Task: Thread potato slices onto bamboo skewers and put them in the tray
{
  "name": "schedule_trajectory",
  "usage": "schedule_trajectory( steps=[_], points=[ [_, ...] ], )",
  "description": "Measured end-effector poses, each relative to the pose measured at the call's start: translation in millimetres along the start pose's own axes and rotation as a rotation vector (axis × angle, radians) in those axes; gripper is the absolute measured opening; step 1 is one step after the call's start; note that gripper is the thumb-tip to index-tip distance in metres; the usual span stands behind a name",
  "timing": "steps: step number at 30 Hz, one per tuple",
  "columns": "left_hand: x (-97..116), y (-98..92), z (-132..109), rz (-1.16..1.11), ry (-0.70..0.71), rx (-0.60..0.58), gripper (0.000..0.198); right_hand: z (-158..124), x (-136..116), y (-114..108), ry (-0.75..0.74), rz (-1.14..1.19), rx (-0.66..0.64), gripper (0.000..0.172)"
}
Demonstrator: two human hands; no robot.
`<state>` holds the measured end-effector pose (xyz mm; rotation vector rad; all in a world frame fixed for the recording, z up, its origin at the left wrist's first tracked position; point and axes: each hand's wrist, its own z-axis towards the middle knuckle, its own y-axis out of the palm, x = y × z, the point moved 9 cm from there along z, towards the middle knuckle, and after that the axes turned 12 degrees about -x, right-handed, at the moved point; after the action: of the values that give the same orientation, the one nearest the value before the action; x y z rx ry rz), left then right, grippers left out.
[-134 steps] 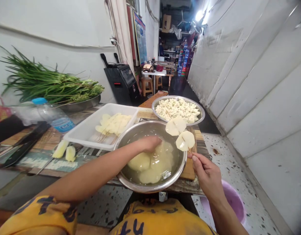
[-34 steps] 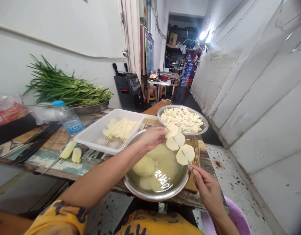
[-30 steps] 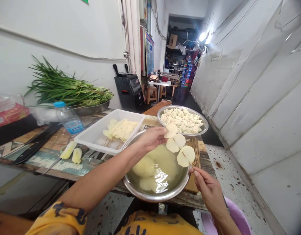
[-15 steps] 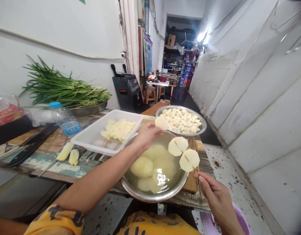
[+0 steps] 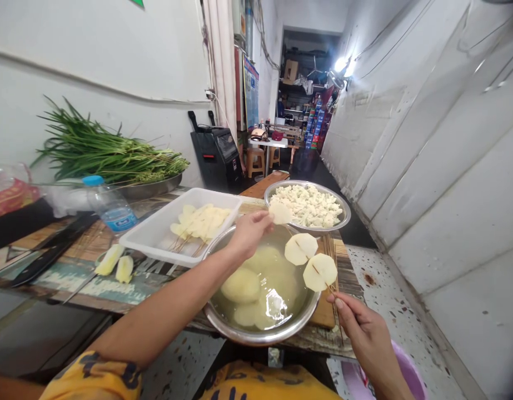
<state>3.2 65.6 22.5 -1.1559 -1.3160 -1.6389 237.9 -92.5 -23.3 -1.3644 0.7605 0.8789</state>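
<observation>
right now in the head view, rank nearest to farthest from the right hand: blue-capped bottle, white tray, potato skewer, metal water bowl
1. potato skewer, in the right hand
2. metal water bowl, just left
3. white tray, farther left
4. blue-capped bottle, left of the tray

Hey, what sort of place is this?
Probably the prep corner of a small eatery or food shop: the right hand holds skewered pale slices, a wide metal pan is full of chopped pale pieces, and a white table with stools stands farther back.

Basin [image 5: 260, 336] glossy metal, tray [image 5: 150, 238] matt plas., potato slices [image 5: 325, 268] smooth, bottle [image 5: 113, 212] clr shiny plas.
</observation>
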Motion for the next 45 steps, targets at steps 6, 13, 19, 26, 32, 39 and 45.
schedule_trajectory(
  steps=[6, 13, 19, 26, 32, 39, 45],
  points=[
    [2.5, -1.6, -1.2, 0.117, 0.019, 0.024, 0.017, -0.4, -3.7, 1.0, 0.0, -0.018, 0.002, 0.033],
    [6.5, 0.1, 1.0, 0.229, 0.09, -0.014, 0.016, -1.8, -2.4, -2.5, -0.016, -0.042, 0.01, 0.033],
    [18.3, 5.8, -4.2, 0.513, 0.228, -0.066, 0.013, -1.8, -6.1, 0.0, 0.009, -0.089, -0.019, 0.034],
    [16.7, 13.9, -6.0, 0.548, 0.209, -0.107, 0.012, -0.6, -6.0, 3.8, -0.003, 0.031, 0.007, 0.031],
    [7.9, 12.6, -1.4, 0.353, 0.103, -0.114, 0.01, 8.0, 14.3, 28.9, 0.12, 0.62, -0.163, 0.033],
    [15.7, 11.0, -5.2, 0.459, 0.163, -0.062, 0.007, 11.3, 12.2, 25.8, 0.117, 0.58, -0.136, 0.034],
    [0.8, 9.8, 1.3, 0.183, 0.018, -0.083, 0.016, -3.7, -25.3, 2.4, -0.289, -0.151, 0.134, 0.024]
  ],
)
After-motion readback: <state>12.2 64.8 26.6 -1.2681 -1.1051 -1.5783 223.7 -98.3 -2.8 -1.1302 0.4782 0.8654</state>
